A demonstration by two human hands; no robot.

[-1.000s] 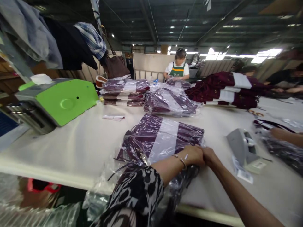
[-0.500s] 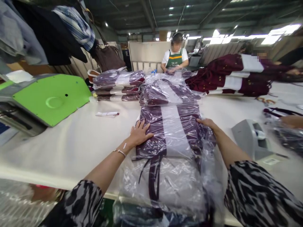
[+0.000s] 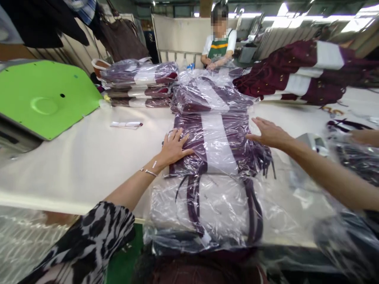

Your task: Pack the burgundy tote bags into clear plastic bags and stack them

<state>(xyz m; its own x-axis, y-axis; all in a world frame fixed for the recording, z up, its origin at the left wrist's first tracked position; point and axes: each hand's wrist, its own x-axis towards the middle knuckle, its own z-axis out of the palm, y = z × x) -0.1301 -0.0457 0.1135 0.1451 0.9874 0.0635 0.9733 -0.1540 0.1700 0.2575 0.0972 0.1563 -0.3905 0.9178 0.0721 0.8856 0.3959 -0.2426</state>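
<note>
Left hand (image 3: 174, 148): open, fingers spread, palm down on the left side of the garment (image 3: 197, 128); pressing flat, not clenched. Right hand (image 3: 271, 132): open, thumb apart from the fingers, grasping nothing, at the right side of the garment; whether the thumb touches the plastic (image 3: 225, 205), cannot tell.

Garment: maroon, folded, inside clear plastic, white band (image 3: 217, 146) down its middle; lies on the table (image 3: 74, 169) between the hands. Dark straps (image 3: 194, 201) run from it toward the near edge under the plastic.

Just beyond it: bagged bundle (image 3: 204, 94). Far left: bagged stack (image 3: 142, 77). Far right: maroon pile (image 3: 299, 75) with white bands. Left: paper slip (image 3: 126, 125), then green machine (image 3: 44, 102). Right: grey device (image 3: 312, 142), partly behind the right arm; past it, a co-worker's arm (image 3: 365, 137) by a dark bundle (image 3: 358, 157). Far side: person in a green apron (image 3: 219, 51).
</note>
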